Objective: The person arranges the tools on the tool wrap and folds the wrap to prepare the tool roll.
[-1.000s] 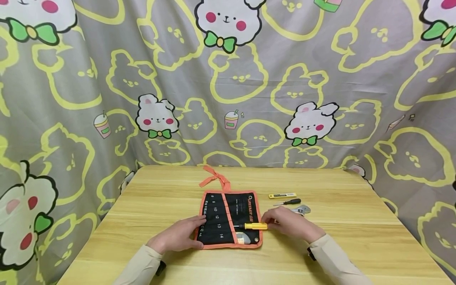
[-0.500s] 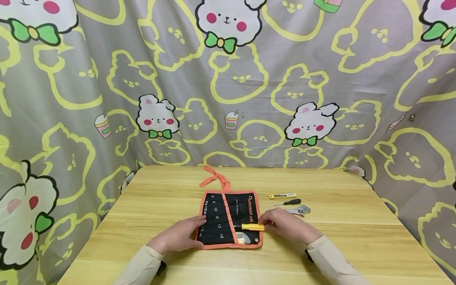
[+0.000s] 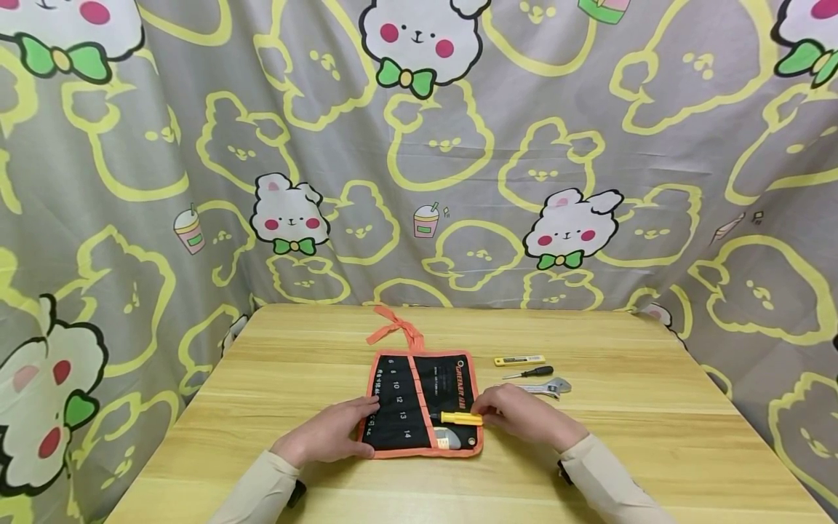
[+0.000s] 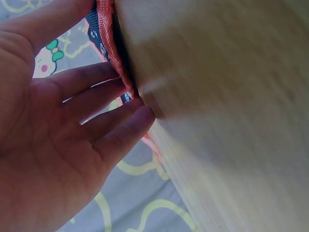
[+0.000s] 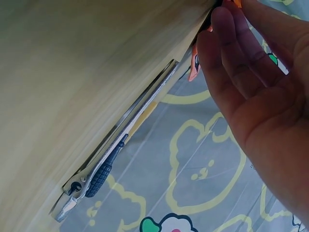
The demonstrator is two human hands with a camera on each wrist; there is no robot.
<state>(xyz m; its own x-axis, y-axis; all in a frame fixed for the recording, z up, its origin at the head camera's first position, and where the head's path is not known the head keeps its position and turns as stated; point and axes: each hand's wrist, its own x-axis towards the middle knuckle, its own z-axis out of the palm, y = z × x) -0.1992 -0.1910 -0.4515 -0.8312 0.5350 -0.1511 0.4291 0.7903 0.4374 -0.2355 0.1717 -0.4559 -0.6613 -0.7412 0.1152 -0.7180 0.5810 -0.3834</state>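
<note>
A black tool pouch (image 3: 448, 378) with orange trim and numbered pockets lies flat on the table. My left hand (image 3: 330, 431) rests on its left edge, fingers extended; in the left wrist view the fingertips touch the orange border (image 4: 107, 34). With thumb and fingers my right hand (image 3: 520, 413) pinches the end of a screwdriver's yellow handle (image 3: 460, 418). That screwdriver lies across the pouch, its shaft inside a pocket near number 13. Below it, a grey tool with a yellow label (image 3: 447, 438) sticks out of the pocket by 14.
Right of the pouch lie an adjustable wrench (image 3: 553, 387), a black-handled screwdriver (image 3: 538, 371) and a slim yellow case (image 3: 519, 360). Orange ties (image 3: 396, 327) spread from the pouch's far edge. A patterned curtain (image 3: 419, 160) hangs behind the wooden table (image 3: 275, 349).
My right hand has moved left, sliding the yellow screwdriver deeper into its pocket. More of the wrench shows now. My left hand has stayed in place.
</note>
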